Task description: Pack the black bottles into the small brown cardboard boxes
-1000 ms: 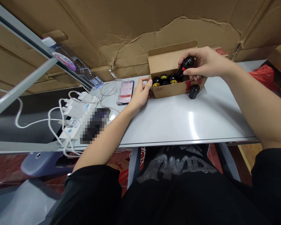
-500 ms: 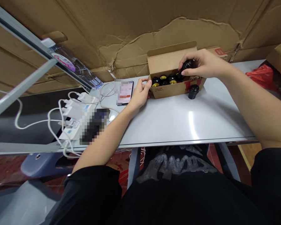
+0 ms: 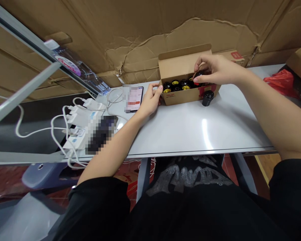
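My left hand [image 3: 151, 99] grips the left end of an open cardboard box [image 3: 182, 98], its thumb at the front corner. Several black cylindrical parts [image 3: 184, 82] stand inside, some with yellow ringed tops. Over the right half of the box, my right hand [image 3: 210, 71] has its thumb and fingers around the top of another black cylindrical part [image 3: 200, 74], which sits low among the others. The hand partly hides it. One more such piece, a loose black part [image 3: 207, 98], stands upright on the white table [image 3: 170, 130] against the front of the box.
On the left lie a phone [image 3: 135, 98] with a lit screen, a blurred dark phone-like item [image 3: 102, 134] and white power strips [image 3: 83, 117] with tangled cables. A clear water bottle [image 3: 83, 72] leans near the metal frame. A red plastic bag [image 3: 279, 82] lies far right.
The black part in my right hand has gone down into the box, and the fingers have shifted slightly around it. My left hand stays on the box.
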Demonstrator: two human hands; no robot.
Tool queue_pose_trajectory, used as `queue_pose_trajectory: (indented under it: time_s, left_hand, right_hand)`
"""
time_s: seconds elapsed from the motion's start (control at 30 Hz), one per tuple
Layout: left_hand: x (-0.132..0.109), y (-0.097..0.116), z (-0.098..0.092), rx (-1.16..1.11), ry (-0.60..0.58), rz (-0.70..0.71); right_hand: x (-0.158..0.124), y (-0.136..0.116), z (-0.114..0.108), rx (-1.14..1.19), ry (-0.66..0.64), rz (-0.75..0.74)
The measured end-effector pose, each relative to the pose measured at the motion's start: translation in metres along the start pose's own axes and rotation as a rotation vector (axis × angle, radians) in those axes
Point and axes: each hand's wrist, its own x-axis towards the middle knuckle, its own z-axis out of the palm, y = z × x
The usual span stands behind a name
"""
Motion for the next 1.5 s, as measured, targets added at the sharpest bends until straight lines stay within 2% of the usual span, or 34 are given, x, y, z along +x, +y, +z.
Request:
queue_pose_trajectory:
  time_s: [0.1, 0.27, 0.47, 0.63, 0.87, 1.0, 1.07, 1.17, 1.2, 1.27, 1.33, 1.43, 1.5]
  left_hand:
    - [0.001, -0.003, 0.000, 0.005, 0.002, 0.015]
    - [0.002, -0.006, 0.000, 0.009, 0.017, 0.032]
    - [0.002, -0.004, -0.001, 0.006, 0.007, 0.014]
    - [0.001, -0.004, -0.001, -0.014, -0.007, 0.023]
    - [0.001, -0.003, 0.001, 0.001, -0.027, 0.029]
    - [0.002, -0.002, 0.001, 0.003, -0.018, -0.006]
    - [0.002, -0.004, 0.000, 0.005, -0.017, -0.004]
    - [0.003, -0.007, -0.001, 0.019, -0.019, 0.027]
    - [0.004, -0.008, -0.001, 0.024, -0.018, 0.036]
    - [0.004, -0.010, -0.001, 0.031, -0.010, 0.050]
    - [0.004, -0.011, -0.001, 0.034, -0.005, 0.054]
    - [0.005, -0.010, 0.000, 0.030, -0.005, 0.048]
    - [0.005, -0.010, 0.000, 0.028, -0.008, 0.049]
  right_hand:
    - [-0.001, -0.004, 0.002, -0.070, 0.009, 0.011]
    - [-0.002, -0.008, 0.003, -0.146, -0.076, -0.028]
    - [-0.002, -0.003, -0.002, -0.101, -0.004, -0.052]
    - [0.003, 0.001, -0.001, -0.172, -0.073, -0.039]
    - [0.000, -0.011, 0.003, -0.179, -0.118, -0.008]
    - [-0.004, -0.019, -0.006, -0.212, -0.140, 0.002]
    - [-0.008, -0.028, -0.013, -0.315, -0.132, 0.027]
    - [-0.022, -0.054, -0.019, -0.647, -0.140, 0.205]
    - [-0.028, -0.064, -0.018, -0.747, -0.120, 0.284]
    - [-0.039, -0.081, -0.009, -0.835, -0.141, 0.345]
    - [-0.048, -0.087, 0.005, -0.827, -0.064, 0.318]
    - [-0.054, -0.077, 0.029, -0.789, 0.016, 0.215]
    - [-0.055, -0.065, 0.040, -0.780, 0.001, 0.150]
